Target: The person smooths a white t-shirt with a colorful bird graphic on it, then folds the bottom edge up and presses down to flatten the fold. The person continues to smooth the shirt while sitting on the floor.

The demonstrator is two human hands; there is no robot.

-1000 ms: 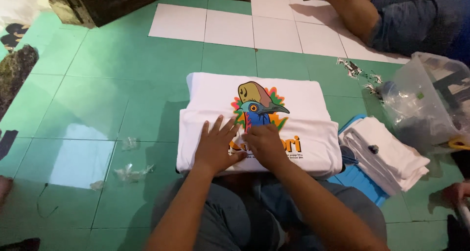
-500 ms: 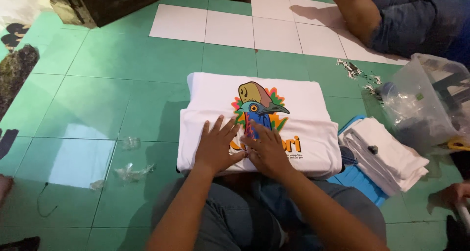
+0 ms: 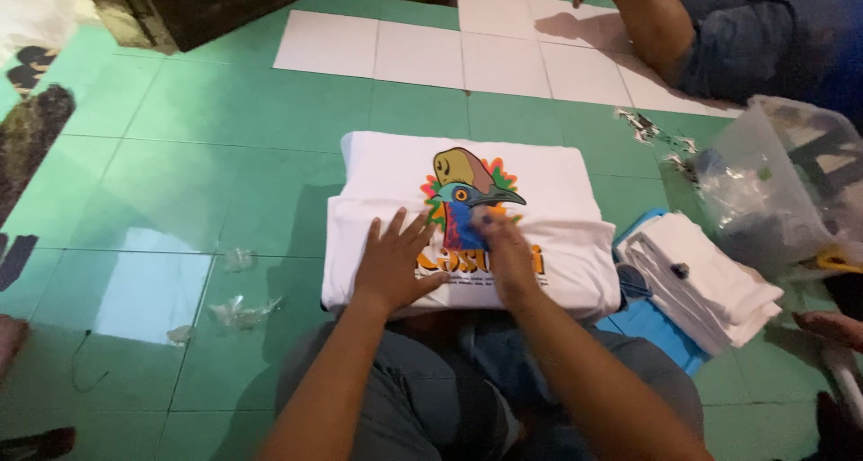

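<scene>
A: What is seen at the middle of the floor point(image 3: 225, 119)?

B: A folded white T-shirt point(image 3: 548, 178) with a colourful bird print point(image 3: 467, 196) is laid flat on the green tiles, just in front of the seated person's knees.

A: How are the hands placed on it?

B: The left hand point(image 3: 391, 268) is spread open, palm down, on the near left part of the T-shirt, beside the print. The right hand point(image 3: 508, 254) is pressed flat on the near edge of the print, its fingers blurred; nothing is gripped by either hand.

A: What is found to the right of the T-shirt?

B: A stack of folded white cloth point(image 3: 710, 286) is set just beside it, resting on something blue point(image 3: 656, 326). Beyond that stack, further right of the T-shirt, a clear plastic bag point(image 3: 773, 182) is seen, with crumpled contents that cannot be made out.

A: And to the left of the T-shirt?

B: Small scraps of clear plastic point(image 3: 238, 310) are scattered on the tiles, near its left edge.

A: Is anything seen beyond the T-shirt?

B: A patch of white tiles point(image 3: 422, 52) is set into the green floor, and another person's bent leg in blue denim point(image 3: 737, 48) is seen at the far right.
</scene>
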